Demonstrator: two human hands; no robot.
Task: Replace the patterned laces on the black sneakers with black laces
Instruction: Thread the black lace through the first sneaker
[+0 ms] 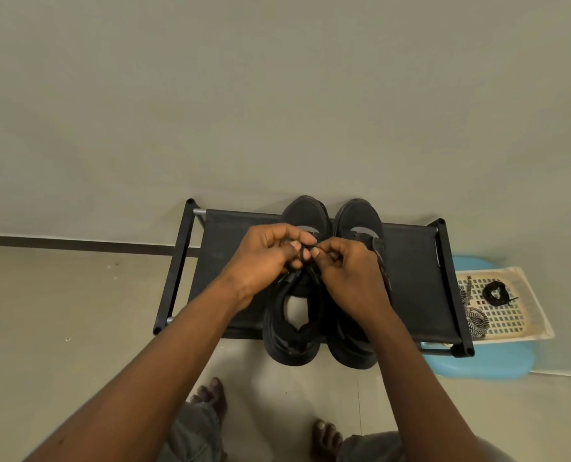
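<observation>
Atop rack (410,278): paired black sneakers (305,211); left hand (264,258), right hand (350,271) pinch black lace (305,253).

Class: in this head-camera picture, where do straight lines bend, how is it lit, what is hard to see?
Head view: wide lens skews the black fabric-topped metal shoe rack; light soft, dim, shadows faint; the thin black lace pinched by left hand and right hand merges into the black sneakers.

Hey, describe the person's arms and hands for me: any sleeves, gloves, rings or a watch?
Both are bare. The left hand and right hand wear no gloves, and no ring shows on the visible fingers. The left forearm and right forearm are uncovered to the frame edge: no sleeve, watch or bracelet in view. Fingernails look short and unpainted.
</observation>
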